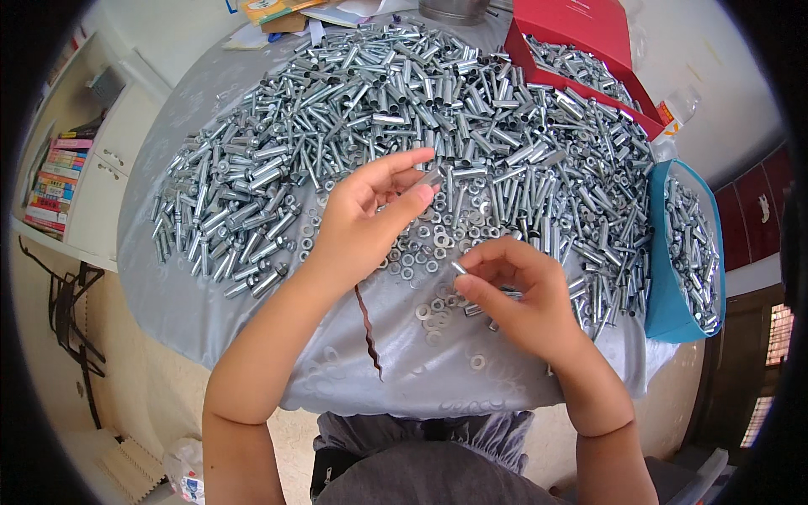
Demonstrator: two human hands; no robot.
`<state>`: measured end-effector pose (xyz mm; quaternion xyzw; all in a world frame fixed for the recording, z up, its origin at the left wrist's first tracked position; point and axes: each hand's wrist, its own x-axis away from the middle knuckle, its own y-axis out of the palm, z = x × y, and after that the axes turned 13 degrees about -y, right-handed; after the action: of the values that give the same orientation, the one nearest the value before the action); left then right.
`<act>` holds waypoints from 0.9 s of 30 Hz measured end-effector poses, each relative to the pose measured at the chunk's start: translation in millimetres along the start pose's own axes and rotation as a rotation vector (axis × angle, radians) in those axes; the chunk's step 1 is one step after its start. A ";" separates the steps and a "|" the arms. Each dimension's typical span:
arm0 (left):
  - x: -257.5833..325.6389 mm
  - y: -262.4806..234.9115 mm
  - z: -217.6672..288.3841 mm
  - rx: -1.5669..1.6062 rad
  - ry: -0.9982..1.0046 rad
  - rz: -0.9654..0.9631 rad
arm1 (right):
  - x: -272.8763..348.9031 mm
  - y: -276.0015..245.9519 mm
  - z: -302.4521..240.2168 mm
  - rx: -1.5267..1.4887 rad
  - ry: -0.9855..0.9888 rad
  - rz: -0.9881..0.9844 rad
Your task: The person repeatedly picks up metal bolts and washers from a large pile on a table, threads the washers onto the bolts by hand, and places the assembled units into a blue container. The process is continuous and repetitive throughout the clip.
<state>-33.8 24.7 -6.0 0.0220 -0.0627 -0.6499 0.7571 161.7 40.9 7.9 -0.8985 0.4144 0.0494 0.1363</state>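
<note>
My left hand [370, 202] is raised over the middle of the table, thumb and fingers closed on a short metal sleeve [432, 178]. Lower and to the right, my right hand [518, 290] pinches a small shiny metal piece [459, 268]; only its end shows, so its exact kind is unclear. Flat washers [441, 241] and nuts lie loose below and between the hands. Beyond them spreads a large heap of metal sleeves [387, 119] and bolts. Assembled sleeve anchors [268, 281] lie to the left of my left forearm.
A grey cloth [328, 370] with a jagged tear covers the round table. At the right stand an open red box [581, 93] and a blue bin [659, 278], both holding metal parts. Papers [337, 15] and a metal pot [453, 8] sit at the far edge.
</note>
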 end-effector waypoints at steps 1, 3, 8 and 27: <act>3.5 3.8 4.5 0.111 -0.054 -0.041 | -0.2 -0.1 1.4 -0.150 0.074 0.036; 7.1 4.0 7.5 0.192 -0.126 -0.096 | -3.6 -1.4 -1.1 -0.255 0.170 0.043; 12.8 9.4 0.5 0.327 -0.112 -0.285 | -4.1 -0.2 4.2 -0.343 0.199 0.038; 18.1 18.8 -4.2 0.213 -0.191 -0.406 | -7.1 0.3 3.0 -0.520 0.220 0.102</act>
<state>-12.2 9.5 -6.8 0.0524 -0.1962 -0.7777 0.5950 156.9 46.8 6.4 -0.8813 0.4445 0.0632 -0.1473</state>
